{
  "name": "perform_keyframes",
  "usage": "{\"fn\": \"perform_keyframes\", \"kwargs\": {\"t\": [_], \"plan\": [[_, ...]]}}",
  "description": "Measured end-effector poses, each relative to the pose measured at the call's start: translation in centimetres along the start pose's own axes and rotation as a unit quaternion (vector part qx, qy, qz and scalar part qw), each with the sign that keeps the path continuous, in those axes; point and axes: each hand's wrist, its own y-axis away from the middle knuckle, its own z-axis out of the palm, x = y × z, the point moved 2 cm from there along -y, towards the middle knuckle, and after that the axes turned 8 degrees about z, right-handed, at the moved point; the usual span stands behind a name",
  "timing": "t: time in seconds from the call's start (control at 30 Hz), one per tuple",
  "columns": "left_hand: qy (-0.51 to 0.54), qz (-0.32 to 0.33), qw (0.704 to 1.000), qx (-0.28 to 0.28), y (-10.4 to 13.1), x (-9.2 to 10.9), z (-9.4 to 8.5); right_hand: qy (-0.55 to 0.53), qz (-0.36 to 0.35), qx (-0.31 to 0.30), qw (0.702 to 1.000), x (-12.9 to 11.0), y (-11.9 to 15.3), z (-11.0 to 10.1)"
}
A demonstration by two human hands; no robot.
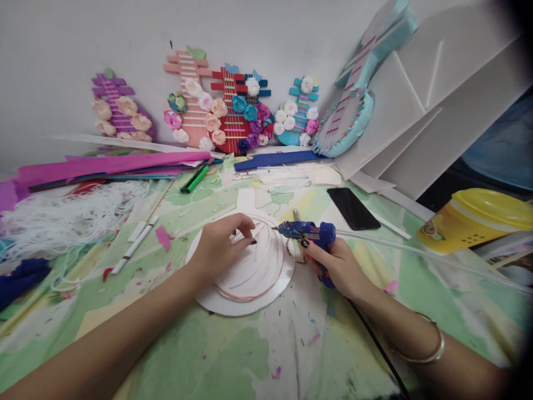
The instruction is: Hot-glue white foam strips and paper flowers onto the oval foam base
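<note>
A white guitar-shaped cutout (245, 307) lies flat on the table, its short neck pointing away from me. On its round body rests white layered material (250, 272) with a reddish line around the edge. My left hand (222, 241) lies over the upper left of this material, thumb and fingers bent towards each other; they pinch what looks like a bit of the white material. My right hand (339, 264) is wrapped round a blue hot glue gun (310, 230), whose nozzle points left at the right side of the white material. Scissors (295, 253) lie partly hidden behind the gun.
Decorated paper guitars (235, 119) lean on the wall. A tangle of white string (83, 216) and pink sheets (108, 164) lie left. A black phone (353, 208), a yellow tub (474, 219) and white boards (437, 94) are right. The glue gun's cord (377, 344) runs towards me.
</note>
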Motion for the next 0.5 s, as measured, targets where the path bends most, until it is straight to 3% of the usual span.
{"fn": "perform_keyframes", "kwargs": {"t": [0.13, 0.27, 0.43, 0.5], "plan": [[0.024, -0.014, 0.999, -0.046, 0.22, 0.25, -0.28, 0.002, -0.001, -0.002, 1.000, 0.03, 0.09, 0.04], [0.033, 0.013, 0.998, -0.048, 0.17, 0.36, -0.46, -0.002, 0.000, -0.003, 1.000, 0.02, 0.13, 0.11], [-0.025, 0.058, 0.997, -0.044, 0.17, 0.34, -0.28, 0.000, 0.001, 0.000, 1.000, 0.12, -0.01, 0.04], [-0.046, 0.078, 0.994, -0.067, 0.35, 0.46, -0.19, -0.002, 0.001, -0.002, 1.000, 0.13, -0.01, -0.01]]}}
